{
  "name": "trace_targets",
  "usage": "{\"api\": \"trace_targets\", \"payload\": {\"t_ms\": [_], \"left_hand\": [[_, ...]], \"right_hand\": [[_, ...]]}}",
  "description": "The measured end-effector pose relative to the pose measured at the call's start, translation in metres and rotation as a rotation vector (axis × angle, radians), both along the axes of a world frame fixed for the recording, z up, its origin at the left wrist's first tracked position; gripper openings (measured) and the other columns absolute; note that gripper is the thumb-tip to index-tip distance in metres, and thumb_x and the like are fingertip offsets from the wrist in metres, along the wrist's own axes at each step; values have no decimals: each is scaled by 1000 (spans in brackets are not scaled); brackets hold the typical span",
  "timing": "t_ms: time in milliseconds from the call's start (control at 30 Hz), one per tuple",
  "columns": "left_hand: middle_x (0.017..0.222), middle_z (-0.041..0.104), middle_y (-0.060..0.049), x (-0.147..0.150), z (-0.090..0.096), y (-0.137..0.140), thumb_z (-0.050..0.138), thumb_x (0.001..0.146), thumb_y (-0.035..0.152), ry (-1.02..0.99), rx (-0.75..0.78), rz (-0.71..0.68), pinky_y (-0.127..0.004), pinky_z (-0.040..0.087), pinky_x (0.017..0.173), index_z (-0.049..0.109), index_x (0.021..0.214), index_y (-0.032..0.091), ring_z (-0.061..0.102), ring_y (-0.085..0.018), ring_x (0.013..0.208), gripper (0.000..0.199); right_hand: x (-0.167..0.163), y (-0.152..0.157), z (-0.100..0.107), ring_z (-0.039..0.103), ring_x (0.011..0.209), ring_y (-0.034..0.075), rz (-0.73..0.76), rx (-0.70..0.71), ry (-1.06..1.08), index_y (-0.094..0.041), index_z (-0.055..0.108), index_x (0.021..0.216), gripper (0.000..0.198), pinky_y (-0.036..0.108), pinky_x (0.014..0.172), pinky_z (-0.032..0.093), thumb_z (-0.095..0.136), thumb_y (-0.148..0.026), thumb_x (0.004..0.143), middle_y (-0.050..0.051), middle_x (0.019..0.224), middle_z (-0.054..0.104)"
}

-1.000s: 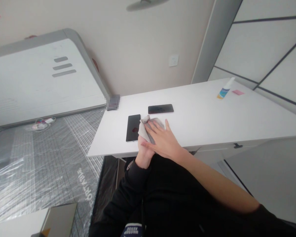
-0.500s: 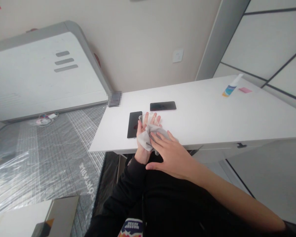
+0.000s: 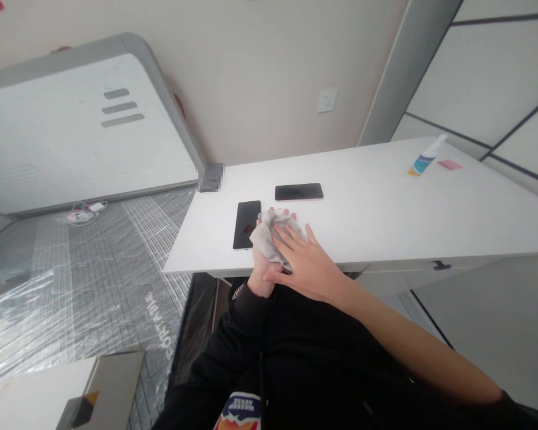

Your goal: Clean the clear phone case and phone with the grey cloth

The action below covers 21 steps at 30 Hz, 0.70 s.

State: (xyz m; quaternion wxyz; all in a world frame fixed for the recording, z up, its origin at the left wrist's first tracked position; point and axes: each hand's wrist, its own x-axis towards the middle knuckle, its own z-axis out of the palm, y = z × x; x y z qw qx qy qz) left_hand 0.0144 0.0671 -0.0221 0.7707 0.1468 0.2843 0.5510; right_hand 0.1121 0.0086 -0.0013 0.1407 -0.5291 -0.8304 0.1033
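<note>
The right hand's grip is spread over a grey cloth lying on the left hand, whose own grip I can't tell; one dark phone sits just beside it on the tabletop, another phone farther back.

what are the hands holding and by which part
The right hand presses a grey cloth near its middle, over the left hand, whose hold is hidden.
</note>
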Motion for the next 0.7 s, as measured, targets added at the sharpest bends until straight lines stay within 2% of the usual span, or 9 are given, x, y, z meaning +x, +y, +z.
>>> {"api": "trace_targets", "payload": {"t_ms": [167, 300, 400, 500, 600, 700], "left_hand": [[156, 57, -8, -6, 2, 1, 29, 108, 54, -60, 25, -64, -51, 35, 126, 53, 148, 31, 50, -27, 149, 52], [155, 59, -7, -7, 5, 1, 33, 108, 54, -43, 41, -83, -50, 42, 121, 58, 143, 32, 51, -27, 148, 49], [156, 57, -7, -6, 6, 1, 33, 108, 54, -27, 59, -68, -45, 45, 119, 60, 142, 30, 51, -26, 148, 50], [156, 58, -7, -6, 4, 3, 36, 107, 56, -22, 88, -71, -45, 41, 122, 60, 143, 30, 51, -26, 148, 50], [156, 58, -8, -4, -1, 5, 35, 107, 57, -35, 110, -100, -46, 37, 124, 55, 149, 29, 51, -27, 149, 54], [159, 55, -8, 0, -6, 5, 32, 106, 59, -57, 128, -77, -47, 36, 125, 51, 153, 31, 47, -27, 152, 58]], "right_hand": [[14, -47, 4, 40, 153, 41, 24, 2, -4, -7, 44, 159, 109, 69, 128, 20, 28, -90, 90, 22, 163, 44], [14, -59, 4, 48, 148, 41, 18, 27, 7, -9, 53, 154, 110, 67, 127, 25, 29, -93, 87, 23, 158, 52], [9, -56, 3, 46, 150, 40, 19, 52, 4, -7, 53, 153, 108, 64, 126, 29, 30, -91, 89, 25, 159, 50], [6, -48, 2, 42, 152, 42, 23, 67, -6, -3, 50, 154, 115, 64, 125, 30, 27, -93, 87, 28, 161, 46], [4, -34, 3, 41, 153, 42, 27, 63, -3, -2, 49, 154, 117, 64, 127, 27, 25, -93, 87, 28, 162, 44], [1, -14, 4, 37, 155, 41, 30, 56, 9, 0, 45, 156, 111, 61, 129, 23, 30, -89, 91, 27, 164, 42]]}}
